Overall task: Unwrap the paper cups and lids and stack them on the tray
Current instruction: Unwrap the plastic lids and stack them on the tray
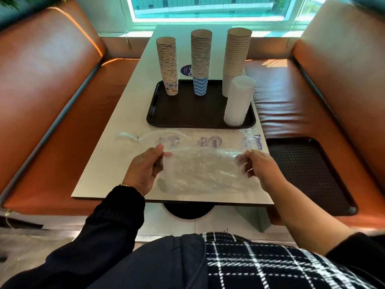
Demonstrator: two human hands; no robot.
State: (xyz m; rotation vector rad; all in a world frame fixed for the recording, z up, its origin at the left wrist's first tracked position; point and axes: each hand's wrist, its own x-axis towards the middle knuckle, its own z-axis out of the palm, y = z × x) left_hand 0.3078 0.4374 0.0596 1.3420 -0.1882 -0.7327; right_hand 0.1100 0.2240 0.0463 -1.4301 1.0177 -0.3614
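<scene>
A black tray (187, 113) on the white table carries three tall stacks of paper cups: a patterned stack (168, 65), a blue zigzag stack (201, 61) and a plain brown-and-white stack (236, 59). A stack of white lids (238, 101) stands at the tray's front right corner. In front of the tray I hold an empty clear plastic wrapper (202, 170) stretched between both hands. My left hand (145, 167) pinches its left end and my right hand (258, 165) grips its right end. A second clear wrapper with blue print (210, 140) lies flat on the table behind it.
Brown bench seats flank the table (108, 163). Another black tray (308, 174) lies on the right seat (277, 105). A window runs along the far end of the table. A round blue sticker (186, 70) sits on the tabletop behind the tray.
</scene>
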